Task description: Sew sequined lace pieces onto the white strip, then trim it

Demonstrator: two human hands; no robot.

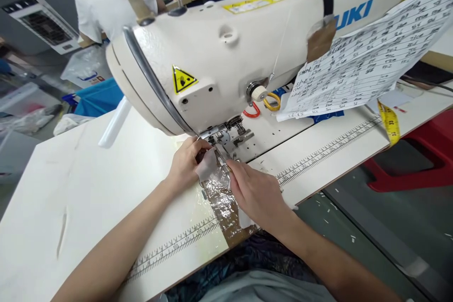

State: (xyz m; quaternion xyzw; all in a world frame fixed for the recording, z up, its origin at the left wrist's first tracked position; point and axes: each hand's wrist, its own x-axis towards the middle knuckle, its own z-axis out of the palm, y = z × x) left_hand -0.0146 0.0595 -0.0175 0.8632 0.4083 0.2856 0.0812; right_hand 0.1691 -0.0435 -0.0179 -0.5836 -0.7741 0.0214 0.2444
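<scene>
My left hand (187, 163) is closed at the sewing machine's needle area, its thumb and forefinger pinching a small piece of white fabric (207, 165). Just to the right, my right hand (256, 193) is closed with its fingertips at a slim metal piece (222, 156). I cannot tell whether that metal is held or belongs to the machine. More white cloth (245, 220) shows below the right palm. Above both hands is the white sewing machine head (212, 56), its presser foot area (222, 139) partly hidden by the fingers. Shiny clear tape (221, 198) covers the bed between my wrists.
Printed rulers (318, 151) run along the table's front edge. Handwritten paper (368, 52) leans at the right, with a yellow tape measure (389, 122) below it. Red-handled (251, 111) and yellow-handled (272, 102) tools lie behind the needle. A red stool (417, 160) stands right; a person (102, 9) is beyond.
</scene>
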